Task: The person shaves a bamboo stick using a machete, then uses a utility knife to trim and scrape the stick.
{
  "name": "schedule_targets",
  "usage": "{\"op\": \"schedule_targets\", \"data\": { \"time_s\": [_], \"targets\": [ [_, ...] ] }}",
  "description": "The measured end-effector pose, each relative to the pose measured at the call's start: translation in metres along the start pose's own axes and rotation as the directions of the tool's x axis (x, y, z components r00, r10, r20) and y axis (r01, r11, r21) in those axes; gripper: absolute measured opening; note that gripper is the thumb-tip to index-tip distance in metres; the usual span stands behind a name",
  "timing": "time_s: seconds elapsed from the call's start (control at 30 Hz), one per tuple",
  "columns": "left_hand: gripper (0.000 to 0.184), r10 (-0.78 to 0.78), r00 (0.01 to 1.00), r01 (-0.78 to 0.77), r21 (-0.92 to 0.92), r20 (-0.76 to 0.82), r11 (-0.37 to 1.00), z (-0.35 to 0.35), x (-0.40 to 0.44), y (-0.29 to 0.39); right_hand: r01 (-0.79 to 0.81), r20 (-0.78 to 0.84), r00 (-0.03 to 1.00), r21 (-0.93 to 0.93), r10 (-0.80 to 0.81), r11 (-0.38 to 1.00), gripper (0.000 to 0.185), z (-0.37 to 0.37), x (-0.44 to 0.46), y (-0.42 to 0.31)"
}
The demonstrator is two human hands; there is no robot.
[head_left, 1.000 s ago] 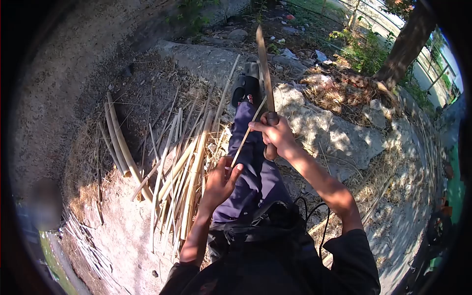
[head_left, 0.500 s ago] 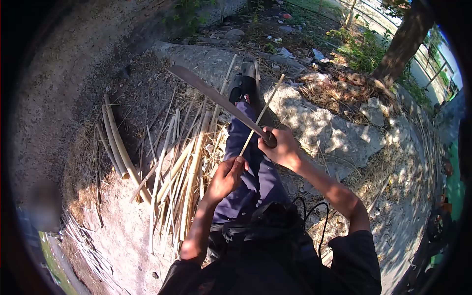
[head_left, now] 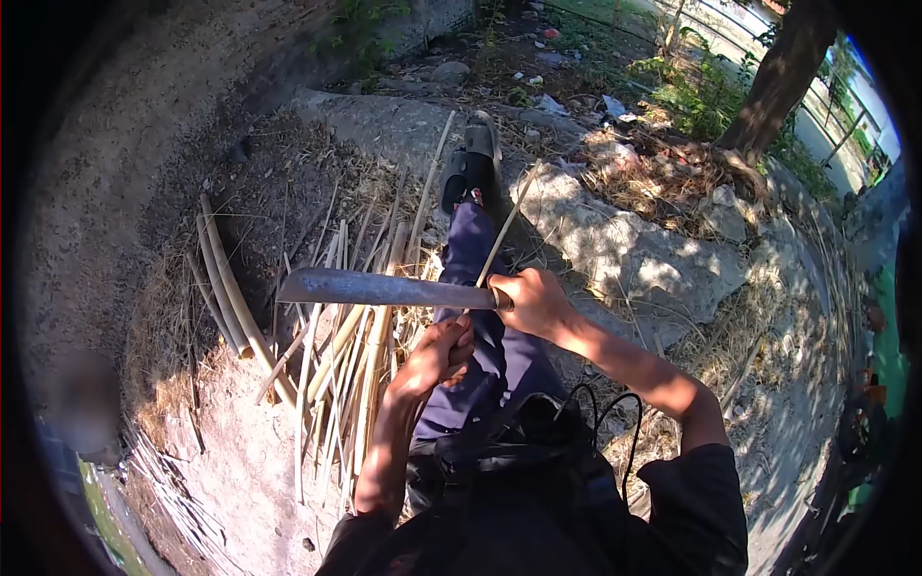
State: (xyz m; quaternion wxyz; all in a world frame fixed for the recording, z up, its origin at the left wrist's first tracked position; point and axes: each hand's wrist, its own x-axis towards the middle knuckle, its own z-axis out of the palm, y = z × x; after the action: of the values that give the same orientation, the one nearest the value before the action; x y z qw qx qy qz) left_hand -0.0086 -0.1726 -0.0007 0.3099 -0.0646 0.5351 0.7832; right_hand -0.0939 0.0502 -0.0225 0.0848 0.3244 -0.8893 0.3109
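Note:
My right hand [head_left: 534,301] is closed round the handle of a machete [head_left: 384,289], whose broad blade points left, nearly level, above my legs. A thin bamboo strip [head_left: 509,223] slants up past the base of the blade toward my shoes. Its lower end is in my left hand [head_left: 442,353], which has its fingers closed just below the blade. The strip crosses at the blade's handle end; whether the edge touches it I cannot tell. Below and left of the blade lies a pile of split bamboo strips [head_left: 376,379].
Thicker curved bamboo pieces [head_left: 230,274] lie at the left. A large rock [head_left: 639,254] is right of my legs, with dry grass and litter beyond it. A tree trunk [head_left: 783,82] stands at the upper right. Thin pale strips [head_left: 182,499] lie lower left.
The machete has swung from pointing away, through a slant, to nearly level leftward. My left hand has closed on the strip, and my right hand has come down nearer to it.

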Motion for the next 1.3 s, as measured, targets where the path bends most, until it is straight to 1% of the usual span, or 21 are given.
{"op": "schedule_targets", "data": {
  "time_s": [0.03, 0.1, 0.2, 0.27, 0.33, 0.4, 0.47, 0.53, 0.57, 0.67, 0.73, 0.77, 0.9, 0.93, 1.0, 1.07, 1.1, 1.13, 1.2, 1.27, 1.3],
  "targets": [
    [0.042, -0.024, 1.000, 0.024, 0.000, 0.003, 1.000, -0.001, -0.003, -0.001, 0.002, -0.002, 1.000, 0.000, -0.002, 1.000, 0.015, -0.002, 0.002, 0.002],
    [0.043, -0.072, 0.997, 0.073, -0.040, 0.035, 0.997, -0.009, -0.010, -0.008, -0.109, -0.035, 0.993, 0.040, 0.110, 0.993, 0.015, -0.005, 0.004, 0.005],
    [0.042, -0.094, 0.995, 0.098, -0.126, 0.034, 0.987, -0.015, -0.011, -0.021, -0.103, -0.107, 0.989, -0.009, 0.101, 0.995, 0.013, -0.003, 0.006, 0.006],
    [0.041, -0.100, 0.993, 0.110, -0.166, 0.064, 0.980, -0.015, -0.008, -0.019, -0.036, -0.036, 0.999, 0.092, 0.040, 0.995, 0.014, -0.004, 0.001, -0.002],
    [0.039, -0.112, 0.990, 0.129, -0.207, 0.089, 0.970, -0.013, -0.010, -0.017, -0.028, 0.012, 1.000, 0.082, 0.028, 0.996, 0.014, -0.001, 0.001, -0.004],
    [0.038, -0.119, 0.992, 0.124, -0.185, 0.038, 0.975, -0.010, -0.015, -0.010, -0.078, 0.012, 0.997, -0.028, 0.078, 0.997, 0.016, -0.001, 0.010, 0.008],
    [0.039, -0.115, 0.993, 0.118, -0.162, 0.029, 0.980, -0.014, -0.021, -0.011, -0.050, -0.041, 0.998, -0.052, 0.048, 0.997, 0.018, -0.003, 0.015, 0.017],
    [0.040, -0.163, 0.983, 0.178, -0.220, 0.086, 0.959, -0.019, -0.023, -0.016, -0.137, -0.019, 0.990, 0.034, 0.138, 0.990, 0.021, -0.003, 0.012, 0.015],
    [0.041, -0.160, 0.980, 0.182, -0.221, 0.115, 0.958, -0.020, -0.022, -0.018, -0.054, -0.102, 0.992, 0.132, 0.068, 0.990, 0.024, 0.003, 0.007, 0.010],
    [0.041, -0.159, 0.974, 0.197, -0.267, 0.158, 0.943, -0.020, -0.019, -0.018, 0.036, -0.048, 0.998, 0.008, -0.036, 0.999, 0.023, 0.006, 0.003, 0.009],
    [0.041, -0.169, 0.979, 0.194, -0.257, 0.117, 0.947, -0.022, -0.024, -0.018, 0.029, -0.075, 0.997, -0.073, -0.034, 0.997, 0.020, -0.005, 0.011, 0.023],
    [0.042, -0.169, 0.983, 0.181, -0.245, 0.071, 0.952, -0.024, -0.027, -0.017, -0.063, -0.069, 0.996, -0.090, 0.057, 0.994, 0.021, -0.011, 0.015, 0.028],
    [0.042, -0.144, 0.972, 0.199, -0.323, 0.187, 0.925, -0.029, -0.018, -0.029, -0.036, -0.096, 0.995, 0.010, 0.037, 0.999, 0.025, -0.003, 0.009, 0.016],
    [0.042, -0.144, 0.971, 0.200, -0.322, 0.189, 0.925, -0.030, -0.015, -0.029, -0.019, -0.010, 1.000, 0.039, 0.019, 0.999, 0.024, -0.002, 0.005, 0.011],
    [0.042, -0.176, 0.953, 0.257, -0.348, 0.248, 0.902, -0.033, -0.013, -0.033, 0.003, 0.025, 1.000, 0.020, -0.004, 1.000, 0.021, -0.002, 0.006, 0.009],
    [0.041, -0.194, 0.955, 0.263, -0.337, 0.226, 0.904, -0.034, -0.020, -0.031, 0.004, -0.028, 1.000, -0.078, -0.007, 0.997, 0.020, 0.002, 0.015, 0.027],
    [0.041, -0.221, 0.964, 0.259, -0.340, 0.148, 0.904, -0.034, -0.024, -0.033, -0.101, -0.026, 0.995, -0.155, 0.098, 0.983, 0.019, 0.005, 0.020, 0.039],
    [0.042, -0.243, 0.968, 0.252, -0.344, 0.070, 0.905, -0.034, -0.027, -0.035, -0.097, -0.033, 0.995, -0.159, 0.093, 0.983, 0.019, 0.005, 0.021, 0.042],
    [0.041, -0.222, 0.961, 0.272, -0.410, 0.166, 0.871, -0.041, -0.028, -0.046, -0.056, -0.146, 0.988, -0.101, 0.041, 0.993, 0.018, 0.008, 0.015, 0.042],
    [0.041, -0.226, 0.953, 0.296, -0.462, 0.202, 0.836, -0.041, -0.022, -0.051, -0.107, 0.031, 0.994, 0.035, 0.106, 0.994, 0.021, 0.001, 0.008, 0.015],
    [0.041, -0.237, 0.954, 0.295, -0.446, 0.182, 0.845, -0.038, -0.020, -0.049, -0.045, 0.093, 0.995, -0.027, 0.047, 0.999, 0.022, 0.003, 0.008, 0.016]
  ]
}}
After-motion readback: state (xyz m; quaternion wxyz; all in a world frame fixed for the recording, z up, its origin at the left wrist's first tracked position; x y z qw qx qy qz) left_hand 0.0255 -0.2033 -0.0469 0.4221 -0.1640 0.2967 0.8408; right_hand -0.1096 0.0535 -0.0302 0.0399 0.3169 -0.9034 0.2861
